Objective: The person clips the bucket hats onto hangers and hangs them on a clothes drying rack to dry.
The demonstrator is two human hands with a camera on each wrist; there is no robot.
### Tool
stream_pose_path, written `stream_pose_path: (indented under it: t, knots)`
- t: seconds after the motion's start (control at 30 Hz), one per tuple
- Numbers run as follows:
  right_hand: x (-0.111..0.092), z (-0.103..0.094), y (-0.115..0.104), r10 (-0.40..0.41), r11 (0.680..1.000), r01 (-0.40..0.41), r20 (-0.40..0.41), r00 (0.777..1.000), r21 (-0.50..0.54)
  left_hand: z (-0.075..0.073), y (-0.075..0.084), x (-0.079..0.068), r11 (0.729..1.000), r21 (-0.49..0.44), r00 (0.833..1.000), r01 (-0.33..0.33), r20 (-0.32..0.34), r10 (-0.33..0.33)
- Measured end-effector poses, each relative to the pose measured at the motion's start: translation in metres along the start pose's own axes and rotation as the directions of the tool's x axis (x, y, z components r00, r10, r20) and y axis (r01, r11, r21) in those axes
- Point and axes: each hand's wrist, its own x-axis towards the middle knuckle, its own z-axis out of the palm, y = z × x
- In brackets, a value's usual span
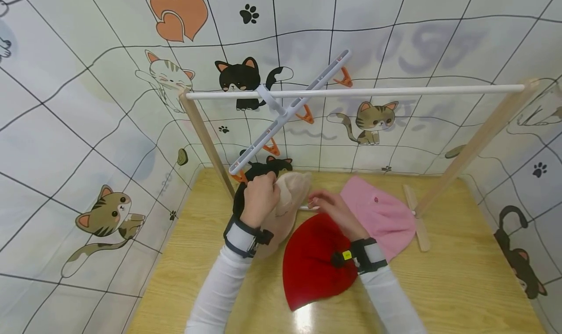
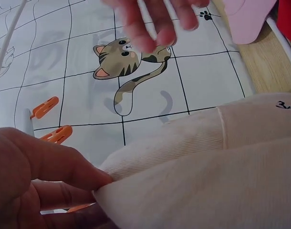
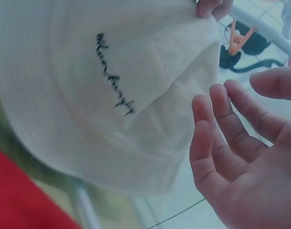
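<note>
My left hand (image 1: pixel 260 197) pinches the edge of a cream bucket hat (image 1: pixel 293 190) between thumb and fingers, just below the low end of a pale blue clip hanger (image 1: pixel 281 121). The hat hangs from that grip, and black script runs across it in the right wrist view. An orange clip (image 1: pixel 240 176) at the hanger's low end is partly covered by the left hand. To the right of the hat is my right hand (image 1: pixel 335 209), fingers loosely bent, holding nothing. Behind the left hand shows a dark item (image 1: pixel 239 200), mostly hidden.
A red hat (image 1: pixel 307 265) lies on the wooden table (image 1: pixel 189 275) below the right hand. Beside it is a pink hat (image 1: pixel 377 212). The hanger hooks over a white rail (image 1: pixel 395 91) on wooden posts (image 1: pixel 476 146), its other orange clips (image 1: pixel 306 114) dangling behind.
</note>
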Motion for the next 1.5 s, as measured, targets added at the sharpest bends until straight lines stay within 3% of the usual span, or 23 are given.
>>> stream_pose_path:
  t: [0.33, 0.67, 1.13, 1.5]
  knots:
    - [0.041, 0.003, -0.045, -0.048, 0.991, 0.066, 0.148, 0.988, -0.119, -0.001, -0.003, 0.009, 1.000, 0.000, 1.000, -0.001, 0.007, 0.001]
    - [0.067, 0.002, -0.070, -0.107, 0.959, 0.163, 0.241, 0.965, -0.231, -0.001, -0.007, 0.014, 1.000, 0.002, 1.000, 0.004, 0.008, -0.004]
    - [0.110, 0.014, -0.109, -0.083, 0.927, 0.140, 0.175, 0.981, -0.347, -0.001, -0.005, 0.017, 0.999, -0.032, 1.000, 0.027, 0.015, -0.027]
    - [0.127, 0.034, -0.116, -0.116, 0.954, 0.132, 0.077, 0.990, -0.270, -0.003, -0.006, 0.013, 0.997, -0.050, 0.998, 0.061, 0.020, -0.060]
